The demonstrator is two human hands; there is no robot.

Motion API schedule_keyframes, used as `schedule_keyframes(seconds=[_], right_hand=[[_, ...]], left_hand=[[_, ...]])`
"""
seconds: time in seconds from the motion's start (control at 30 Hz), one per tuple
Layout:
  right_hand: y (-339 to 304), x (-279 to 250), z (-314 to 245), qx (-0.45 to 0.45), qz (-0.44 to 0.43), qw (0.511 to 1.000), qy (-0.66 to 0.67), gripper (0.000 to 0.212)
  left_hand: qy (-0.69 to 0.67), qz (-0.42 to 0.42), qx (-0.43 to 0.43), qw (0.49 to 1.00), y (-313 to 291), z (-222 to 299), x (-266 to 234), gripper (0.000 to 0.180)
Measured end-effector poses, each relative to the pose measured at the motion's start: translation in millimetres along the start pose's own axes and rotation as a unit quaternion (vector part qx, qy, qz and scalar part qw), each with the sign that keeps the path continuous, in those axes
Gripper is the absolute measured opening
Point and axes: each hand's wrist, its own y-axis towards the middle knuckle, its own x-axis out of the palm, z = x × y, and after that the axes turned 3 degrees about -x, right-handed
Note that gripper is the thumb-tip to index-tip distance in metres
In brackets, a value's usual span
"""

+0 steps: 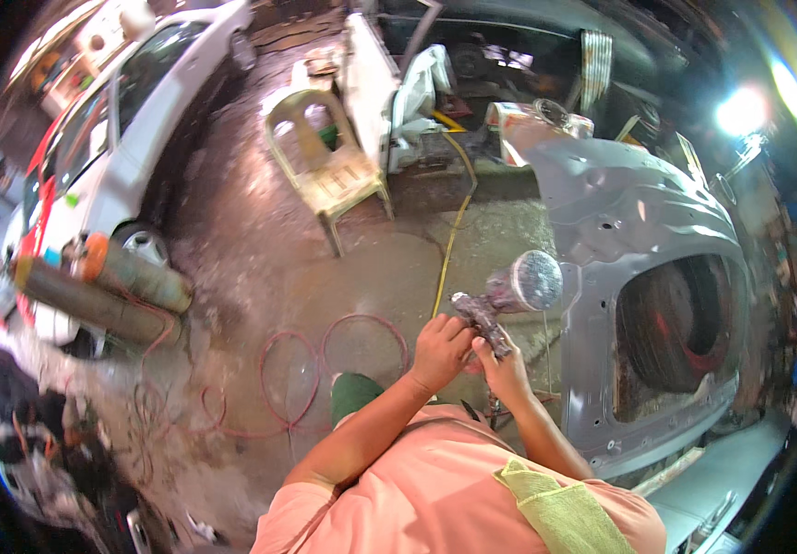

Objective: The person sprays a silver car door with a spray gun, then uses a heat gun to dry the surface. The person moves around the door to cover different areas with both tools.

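Note:
A paint spray gun (483, 324) with a worn, paint-stained body is held in front of my waist. Its round metal cup (526, 281) points up and to the right. My right hand (504, 370) is closed around the gun's handle, thumb raised along its side. My left hand (443, 352) has its fingers curled against the gun's body, next to the other hand; its fingertips are partly hidden. Close on the right stands a large grey vehicle panel (584, 346) with a window opening, apart from both hands.
A plastic chair (336, 189) stands ahead. A yellow hose (455, 226) and coiled red hose (265, 374) lie on the floor. Gas cylinders (108, 300) rest at left by a white car (177, 83). A bright lamp (742, 113) shines at right. A yellow-green cloth (565, 508) hangs over my shirt.

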Motion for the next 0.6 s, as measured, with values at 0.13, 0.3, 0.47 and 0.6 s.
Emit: schedule_keyframes(seconds=[0.13,0.3,0.47,0.6], right_hand=[[56,25,4,0.038,0.01,0.999,0.022,0.045],[142,77,2,0.154,0.046,0.987,0.022,0.046],[232,154,-10,0.17,0.118,0.977,0.052,0.046],[287,183,-51,0.144,0.127,0.98,0.052,0.05]], left_hand=[[-0.03,-0.043,0.038,0.998,20,-70,5,0.023],[-0.104,-0.167,-0.01,0.98,13,-202,-38,0.047],[-0.159,-0.247,-0.152,0.944,76,-300,-89,0.063],[-0.222,-0.314,-0.131,0.914,149,-359,-98,0.071]])
